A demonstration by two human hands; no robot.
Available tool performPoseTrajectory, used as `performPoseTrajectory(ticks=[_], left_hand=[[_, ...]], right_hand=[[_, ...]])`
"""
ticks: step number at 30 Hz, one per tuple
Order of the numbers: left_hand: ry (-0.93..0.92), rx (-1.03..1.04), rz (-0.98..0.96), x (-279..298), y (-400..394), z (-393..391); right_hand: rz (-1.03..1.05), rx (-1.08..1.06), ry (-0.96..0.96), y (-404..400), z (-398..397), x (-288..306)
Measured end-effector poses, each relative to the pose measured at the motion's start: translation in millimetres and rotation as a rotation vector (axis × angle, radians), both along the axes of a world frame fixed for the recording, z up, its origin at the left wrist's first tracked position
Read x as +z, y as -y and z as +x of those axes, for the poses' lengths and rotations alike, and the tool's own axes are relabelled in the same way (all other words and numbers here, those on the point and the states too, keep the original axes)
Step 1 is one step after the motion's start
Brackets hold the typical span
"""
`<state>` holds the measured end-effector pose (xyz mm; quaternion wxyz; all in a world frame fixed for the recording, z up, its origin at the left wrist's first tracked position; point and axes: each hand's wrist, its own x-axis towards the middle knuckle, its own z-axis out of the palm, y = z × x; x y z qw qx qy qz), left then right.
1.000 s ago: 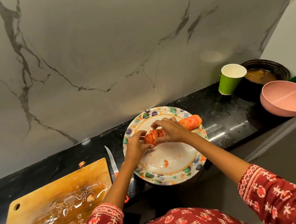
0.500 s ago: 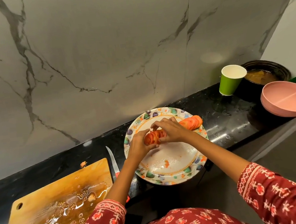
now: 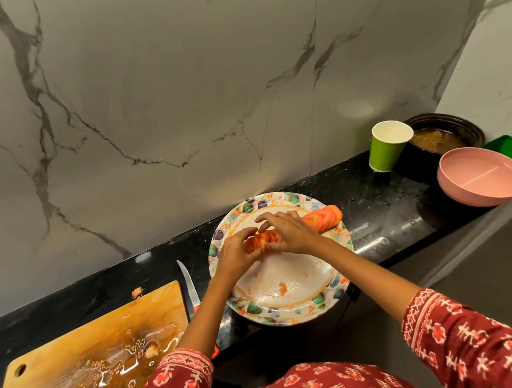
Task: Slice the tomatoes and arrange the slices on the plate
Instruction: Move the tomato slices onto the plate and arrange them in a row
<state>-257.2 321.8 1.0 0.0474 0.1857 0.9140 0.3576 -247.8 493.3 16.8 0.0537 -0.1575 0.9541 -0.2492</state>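
While the round floral-rimmed plate sits on the black counter, my right hand and left hand pinch its row of orange-red tomato slices, hiding the middle slices.

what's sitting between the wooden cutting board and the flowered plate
In the head view, a knife lies on the black counter between the cutting board and the plate; the left forearm crosses over its handle.

No writing, label, brand or number can be read on anything here; the plate carries only painted leaf patterns.
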Motion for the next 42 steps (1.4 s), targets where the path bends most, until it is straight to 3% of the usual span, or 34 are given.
performPoseTrajectory(ticks=[10,15,31,42], left_hand=[[-0.073,0.053,-0.127,3,-11,2],[-0.071,0.026,-0.132,4,-9,-2],[0.062,0.036,0.166,-7,14,-10],[0.081,0.060,0.199,-5,17,-5]], right_hand=[[-0.150,-0.034,0.075,-3,-4,3],[-0.199,-0.089,0.000,-13,-6,1],[-0.026,0.032,0.057,5,-15,-5],[-0.040,0.023,0.067,10,-16,-6]])
